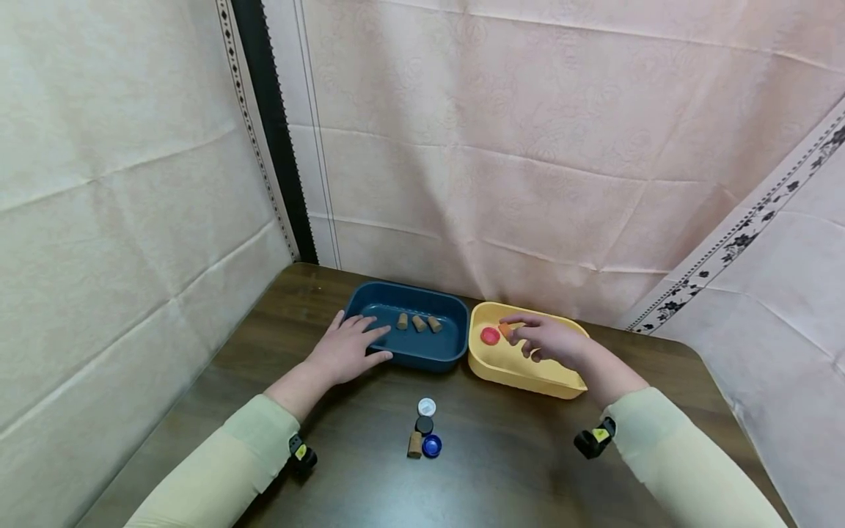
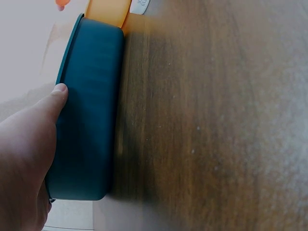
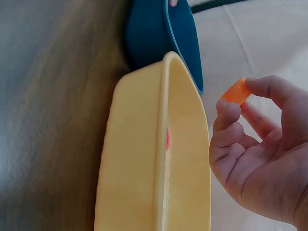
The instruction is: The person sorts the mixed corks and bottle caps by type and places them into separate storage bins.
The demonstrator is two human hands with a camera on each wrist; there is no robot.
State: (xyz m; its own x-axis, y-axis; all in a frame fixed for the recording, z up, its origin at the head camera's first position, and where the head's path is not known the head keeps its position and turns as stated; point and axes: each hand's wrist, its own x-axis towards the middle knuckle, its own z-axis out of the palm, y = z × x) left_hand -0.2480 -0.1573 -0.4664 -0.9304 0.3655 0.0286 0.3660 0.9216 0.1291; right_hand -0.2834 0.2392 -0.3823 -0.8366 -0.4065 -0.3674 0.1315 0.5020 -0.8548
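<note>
My left hand (image 1: 346,350) lies with fingers spread over the left end of a dark blue tray (image 1: 429,359). In the left wrist view its thumb touches the rim of that tray. Three corks (image 1: 419,323) sit inside the blue tray. My right hand (image 1: 546,340) is above a yellow tray (image 1: 521,382), pinching an orange bottle cap (image 3: 236,92) between thumb and fingertips. A red bottle cap (image 1: 490,336) lies on the yellow tray's floor, left of the fingers.
Before the trays, on the dark wooden table (image 1: 502,469), a white cap (image 1: 426,407), a black cap (image 1: 425,425), a blue cap (image 1: 432,446) and a cork (image 1: 414,445) lie grouped together. Pale cloth (image 1: 528,147) hangs behind the table and at both sides.
</note>
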